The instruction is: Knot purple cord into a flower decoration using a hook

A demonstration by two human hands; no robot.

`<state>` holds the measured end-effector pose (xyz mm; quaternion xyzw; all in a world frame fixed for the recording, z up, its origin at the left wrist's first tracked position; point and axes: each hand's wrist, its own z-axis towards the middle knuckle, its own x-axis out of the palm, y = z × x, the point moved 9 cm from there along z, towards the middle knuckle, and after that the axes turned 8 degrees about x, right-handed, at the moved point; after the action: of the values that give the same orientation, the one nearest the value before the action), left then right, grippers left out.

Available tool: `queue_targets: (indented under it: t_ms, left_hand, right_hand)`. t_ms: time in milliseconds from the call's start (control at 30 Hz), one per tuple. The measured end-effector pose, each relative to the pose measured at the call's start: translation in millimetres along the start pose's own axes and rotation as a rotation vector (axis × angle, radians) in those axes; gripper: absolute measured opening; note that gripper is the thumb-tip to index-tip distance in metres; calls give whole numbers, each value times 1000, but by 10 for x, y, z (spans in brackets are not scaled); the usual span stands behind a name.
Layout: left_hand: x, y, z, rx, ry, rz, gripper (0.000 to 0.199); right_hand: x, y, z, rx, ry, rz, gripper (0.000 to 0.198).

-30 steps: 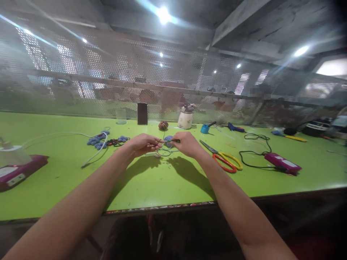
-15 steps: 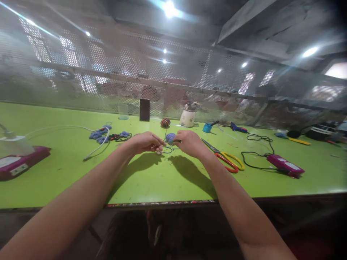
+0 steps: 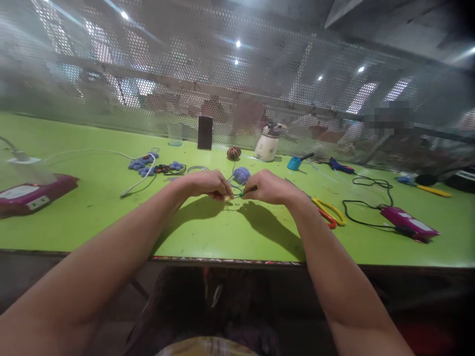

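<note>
My left hand (image 3: 217, 186) is closed in a pinch on thin blue-grey yarn (image 3: 236, 187), just above the green table. Facing it, my right hand (image 3: 266, 188) pinches a thin green-tipped piece (image 3: 241, 195), its exact kind too small to make out. Yarn loops across the small gap between the fingertips. Right behind the hands lies a ball of blue yarn (image 3: 242, 175). A dark ball with orange stripes (image 3: 233, 153) sits farther back, a strand leading from it toward the hands. Scissors (image 3: 330, 212) with red and yellow handles lie partly hidden behind my right forearm.
Blue flower-like pieces (image 3: 143, 165) and a white cable lie left. Behind stand a clear cup (image 3: 175, 134), a dark upright block (image 3: 205, 133) and a white bottle (image 3: 267, 143). Rightward are a blue pot (image 3: 295, 162), a glue gun (image 3: 340, 166) and purple power strips (image 3: 410, 222).
The view has tilted down and shifted left. My hands have come closer together, and the yarn loop between them is smaller. My right forearm now covers more of the scissors.
</note>
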<state>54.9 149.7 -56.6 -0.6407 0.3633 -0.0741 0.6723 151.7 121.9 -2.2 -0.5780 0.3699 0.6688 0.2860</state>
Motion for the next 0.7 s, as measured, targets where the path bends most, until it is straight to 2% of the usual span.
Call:
queue_targets:
  t_ms: [300, 533, 700]
  left_hand:
    - [21, -151, -66, 102, 104, -273, 20]
    - [15, -241, -100, 191, 152, -356, 19]
    - [0, -242, -104, 202, 156, -408, 22]
  right_hand:
    - [-30, -158, 26, 10, 54, 313, 17]
    - [9, -188, 7, 7, 141, 573, 26]
    - [-72, -199, -9, -5, 83, 712, 26]
